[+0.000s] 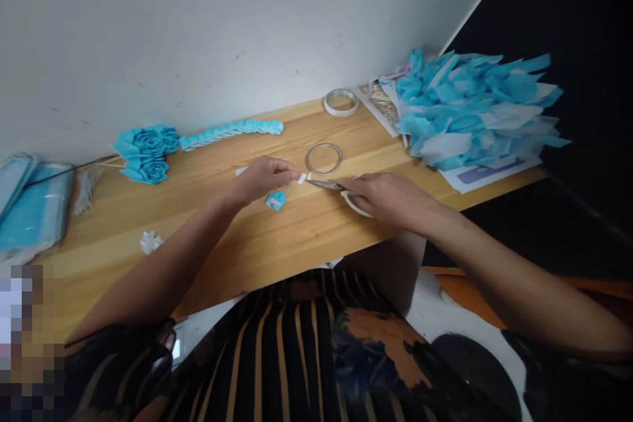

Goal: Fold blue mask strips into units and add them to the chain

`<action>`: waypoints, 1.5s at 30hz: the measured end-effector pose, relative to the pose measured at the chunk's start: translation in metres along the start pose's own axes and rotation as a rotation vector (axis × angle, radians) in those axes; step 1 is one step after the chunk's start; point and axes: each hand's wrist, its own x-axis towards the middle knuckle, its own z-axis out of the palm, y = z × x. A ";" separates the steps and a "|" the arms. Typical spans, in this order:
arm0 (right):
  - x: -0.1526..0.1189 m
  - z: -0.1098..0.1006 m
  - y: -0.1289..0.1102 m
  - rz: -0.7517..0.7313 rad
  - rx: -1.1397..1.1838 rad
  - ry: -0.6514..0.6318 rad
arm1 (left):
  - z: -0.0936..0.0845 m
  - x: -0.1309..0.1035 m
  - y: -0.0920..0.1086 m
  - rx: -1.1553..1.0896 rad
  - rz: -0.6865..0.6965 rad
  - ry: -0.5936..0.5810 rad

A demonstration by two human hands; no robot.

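Between the fingertips of my left hand (267, 178) is a small strip of white tape (302, 179), pinched at its end. My right hand (383, 198) grips a pair of scissors (324, 184) by the pale handles, blades pointing left at the tape. Another white bit shows at the blade tips; whether it is cut apart from the strip I cannot tell. Just below my left hand lies a small folded blue paper piece (275, 200). Behind the scissors a thin, nearly bare tape ring (324, 159) rests flat on the wooden table (306, 231).
A fuller tape roll (341, 103) lies near the wall. Blue paper flowers (147, 153) and a pleated blue strip (232, 134) are at the back left. A large heap of blue and white paper pieces (475, 112) covers the right end. Plastic packs (37, 204) lie far left.
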 end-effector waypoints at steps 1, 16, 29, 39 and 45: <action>0.000 -0.005 -0.003 0.026 -0.052 -0.028 | -0.001 -0.003 0.001 0.005 0.021 0.007; 0.044 -0.006 -0.051 0.022 0.664 0.354 | -0.005 -0.024 0.000 0.057 0.214 0.039; 0.055 0.000 -0.070 -0.033 0.525 0.495 | -0.025 -0.033 -0.028 -0.390 0.030 0.267; 0.082 0.034 -0.082 -0.053 0.615 0.276 | -0.023 -0.051 -0.044 -0.428 0.029 0.418; 0.087 0.036 -0.093 -0.069 0.420 0.266 | -0.014 -0.053 -0.054 -0.404 0.083 0.372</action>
